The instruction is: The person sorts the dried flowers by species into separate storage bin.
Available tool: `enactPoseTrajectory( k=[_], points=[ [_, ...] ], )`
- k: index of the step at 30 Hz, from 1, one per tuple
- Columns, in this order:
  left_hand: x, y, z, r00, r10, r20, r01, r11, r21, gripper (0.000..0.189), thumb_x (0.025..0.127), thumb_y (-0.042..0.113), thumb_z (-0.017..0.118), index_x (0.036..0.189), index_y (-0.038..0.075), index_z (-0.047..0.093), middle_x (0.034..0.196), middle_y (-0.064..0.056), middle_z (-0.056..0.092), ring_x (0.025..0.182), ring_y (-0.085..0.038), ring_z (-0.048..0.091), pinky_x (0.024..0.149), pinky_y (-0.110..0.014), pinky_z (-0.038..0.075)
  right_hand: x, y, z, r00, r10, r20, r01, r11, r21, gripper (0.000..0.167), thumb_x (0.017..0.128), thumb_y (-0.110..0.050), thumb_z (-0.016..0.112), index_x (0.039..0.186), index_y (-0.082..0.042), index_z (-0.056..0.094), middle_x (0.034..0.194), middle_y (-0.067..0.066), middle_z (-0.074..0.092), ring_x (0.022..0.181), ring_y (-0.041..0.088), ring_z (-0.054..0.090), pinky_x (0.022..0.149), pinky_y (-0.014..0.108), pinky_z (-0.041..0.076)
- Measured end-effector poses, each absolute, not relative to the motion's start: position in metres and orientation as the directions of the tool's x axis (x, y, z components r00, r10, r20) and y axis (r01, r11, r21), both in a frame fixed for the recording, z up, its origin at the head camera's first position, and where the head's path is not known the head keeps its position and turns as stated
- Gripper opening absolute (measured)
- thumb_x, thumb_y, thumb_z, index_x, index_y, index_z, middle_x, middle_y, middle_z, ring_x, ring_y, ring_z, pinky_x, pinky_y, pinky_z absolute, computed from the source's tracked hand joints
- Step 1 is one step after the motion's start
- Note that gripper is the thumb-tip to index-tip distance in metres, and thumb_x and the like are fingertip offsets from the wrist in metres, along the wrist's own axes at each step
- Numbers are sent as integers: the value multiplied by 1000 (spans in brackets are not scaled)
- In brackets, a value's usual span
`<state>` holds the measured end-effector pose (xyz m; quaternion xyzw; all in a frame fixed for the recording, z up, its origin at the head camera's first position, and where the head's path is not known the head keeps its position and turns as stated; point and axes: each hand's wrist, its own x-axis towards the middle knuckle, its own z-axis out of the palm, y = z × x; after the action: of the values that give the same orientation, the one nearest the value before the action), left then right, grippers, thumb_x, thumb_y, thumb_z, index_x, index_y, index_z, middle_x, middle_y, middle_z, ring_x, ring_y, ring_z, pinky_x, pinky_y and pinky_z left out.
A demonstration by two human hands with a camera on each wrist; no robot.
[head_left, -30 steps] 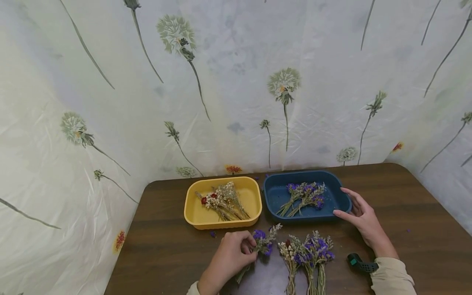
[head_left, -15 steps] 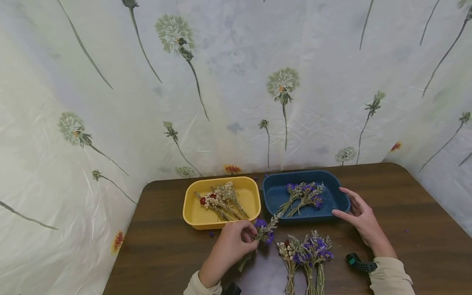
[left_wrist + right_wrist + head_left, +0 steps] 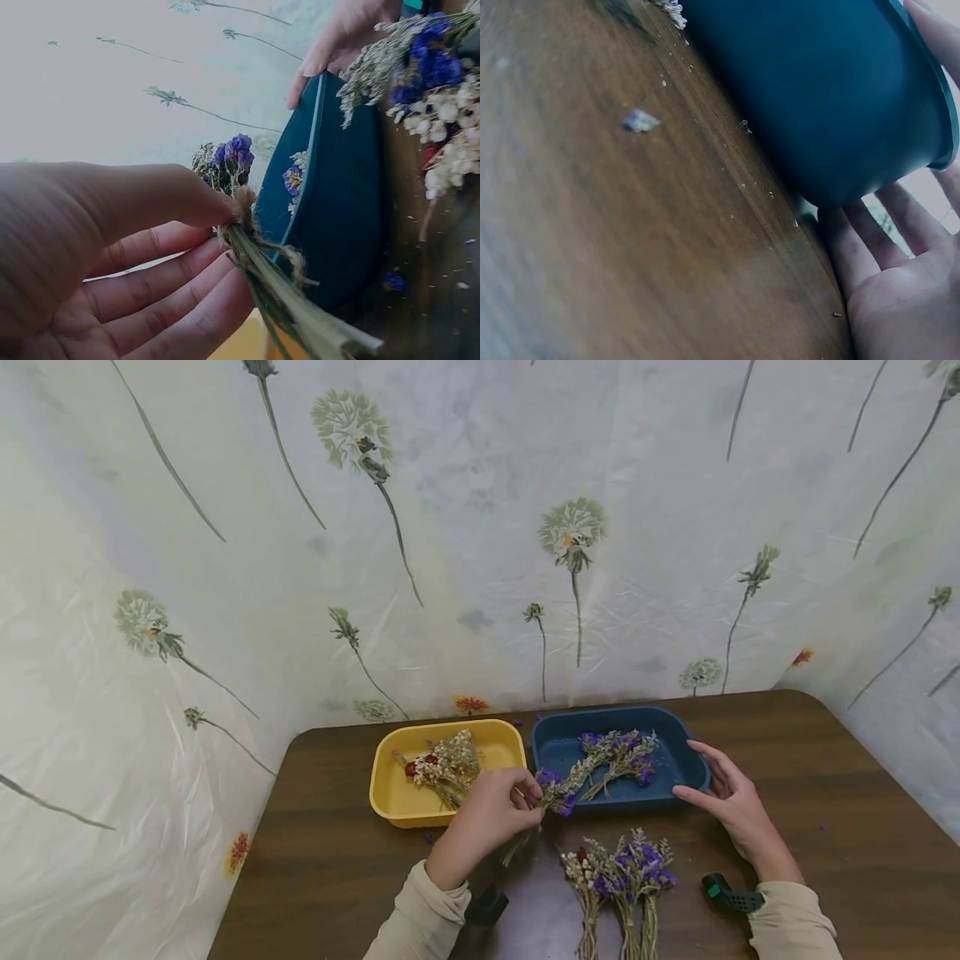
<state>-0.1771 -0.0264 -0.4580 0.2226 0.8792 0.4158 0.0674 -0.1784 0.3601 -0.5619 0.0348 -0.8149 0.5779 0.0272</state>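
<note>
Apparently mid-transfer, pinches a purple statice bundle (image 3: 557, 792) with the left hand (image 3: 491, 814) at the near-left corner of the blue tray (image 3: 630, 804), grips that tray with the right hand (image 3: 738, 807), and probably must lower next.

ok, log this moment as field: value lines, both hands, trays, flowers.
left_hand: left hand pinching the tied stems of a purple bunch
right_hand: right hand touching the right end of the blue tray
held_bunch_position: near blue tray's front-left corner; contact with it unclear
blue_tray_contents: purple-flowered bunches
yellow_tray_contents: yellow tray holds white-and-red bunches
table_front: purple bunches beside a white-and-red bunch, heads toward the trays
</note>
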Motion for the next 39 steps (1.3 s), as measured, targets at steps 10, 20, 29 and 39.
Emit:
enactPoseTrajectory(
  k=[10, 20, 29, 39],
  points=[
    [-203, -9, -448, -878, 478, 41, 348, 576, 739, 8, 88, 11, 81, 92, 11, 73, 83, 1, 73, 69, -2, 62, 67, -18, 53, -179, 360, -561, -996, -23, 89, -92, 334, -938, 76, 102, -17, 67, 165, -26, 25, 175, 1, 14, 162, 33, 4, 99, -6, 24],
    [-227, 4, -440, -851, 525, 22, 391, 606, 693, 8, 89, 11, 81, 89, 10, 73, 83, 1, 74, 70, -3, 62, 69, -17, 53, -178, 359, -560, -996, -21, 87, -89, 332, -939, 75, 102, -17, 66, 165, -26, 25, 175, 2, 14, 163, 30, 5, 100, -6, 24],
    [-253, 22, -431, -857, 516, -13, 386, 657, 648, 8, 87, 11, 82, 86, 12, 75, 83, 1, 76, 72, -5, 65, 71, -19, 54, -177, 360, -561, -996, -23, 82, -84, 331, -940, 75, 102, -17, 66, 165, -27, 25, 175, -1, 15, 163, 31, 6, 98, -5, 26],
    [-265, 42, -433, -849, 523, -80, 388, 717, 579, 11, 88, 13, 82, 83, 16, 73, 79, 6, 71, 71, -9, 60, 70, -23, 51, -178, 360, -562, -996, -23, 91, -94, 339, -936, 75, 102, -16, 66, 165, -26, 26, 175, 0, 16, 163, 26, 8, 99, -6, 25]
  ],
)
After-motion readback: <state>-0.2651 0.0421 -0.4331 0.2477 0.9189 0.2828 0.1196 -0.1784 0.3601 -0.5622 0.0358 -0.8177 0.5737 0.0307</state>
